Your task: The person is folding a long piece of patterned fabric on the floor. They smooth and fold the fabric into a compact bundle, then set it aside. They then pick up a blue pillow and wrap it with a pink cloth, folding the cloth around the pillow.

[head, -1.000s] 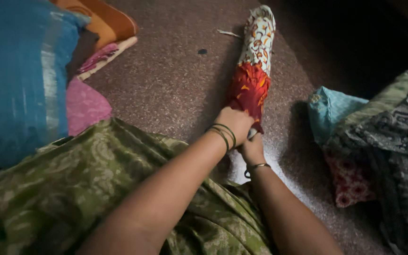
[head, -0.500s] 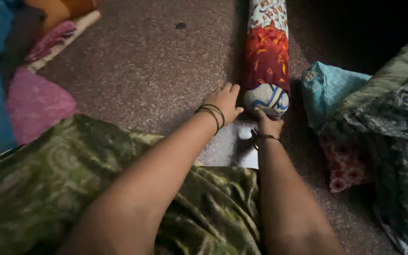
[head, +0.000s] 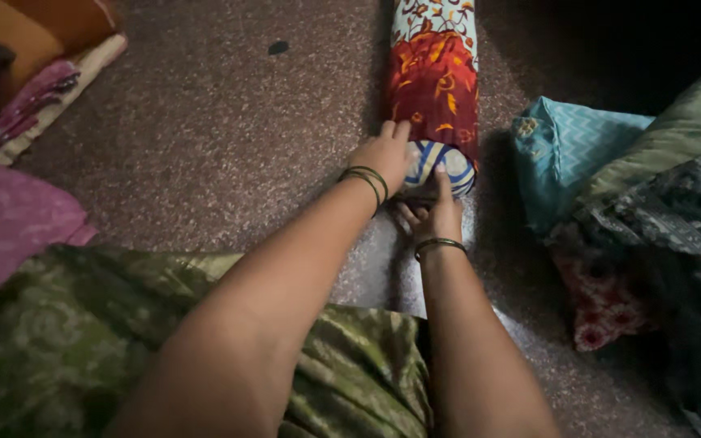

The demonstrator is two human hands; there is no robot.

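A long rolled cloth bundle (head: 434, 85) lies on the speckled floor (head: 229, 138) and points away from me. It is red with orange leaves, pale patterned at the far end, and shows blue and white cloth at the near end. My left hand (head: 381, 156), with green bangles at the wrist, cups the left side of the near end. Just below that end, my right hand (head: 432, 215) has its fingers spread, and one finger touches the blue and white cloth. It grips nothing.
Green patterned cloth (head: 123, 341) covers my lap. A turquoise folded cloth (head: 565, 150) and a heap of dark and red printed fabrics (head: 667, 243) lie to the right. Pink cloth (head: 10, 223) and orange and cream pieces (head: 34, 49) lie to the left.
The roll was held tilted up a second ago and now lies flat on the floor. My left hand moved from the floor onto the roll's end. The view shifted left.
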